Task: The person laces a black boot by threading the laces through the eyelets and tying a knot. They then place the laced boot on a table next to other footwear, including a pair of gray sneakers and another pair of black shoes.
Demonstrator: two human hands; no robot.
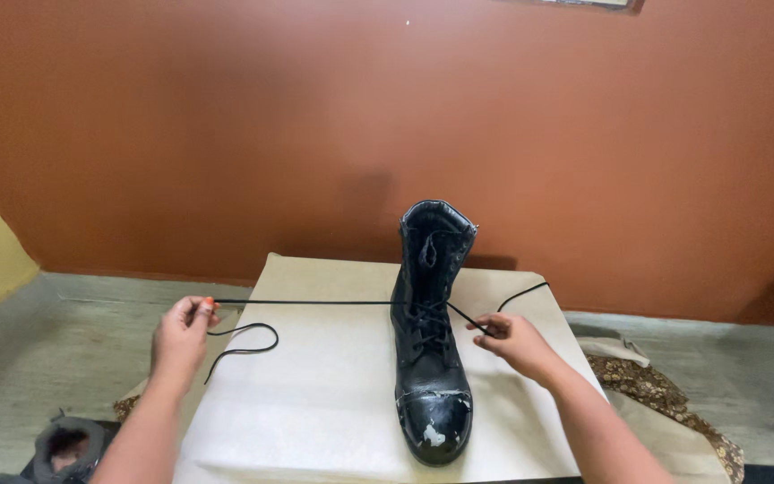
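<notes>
While a rust-red wall (226,134) fills the background, pale paper (333,394) covers the floor, and a scuffed black boot (430,358) stands upright on it. Left hand (181,336) pinches one taut end of the black lace (315,303) out sideways; right hand (512,341) pinches the other end beside the boot.

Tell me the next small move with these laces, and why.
Probably cross the two ends over the boot: the left hand holds one lace taut out sideways, the right hand pinches the other, and no knot shows yet.
</notes>
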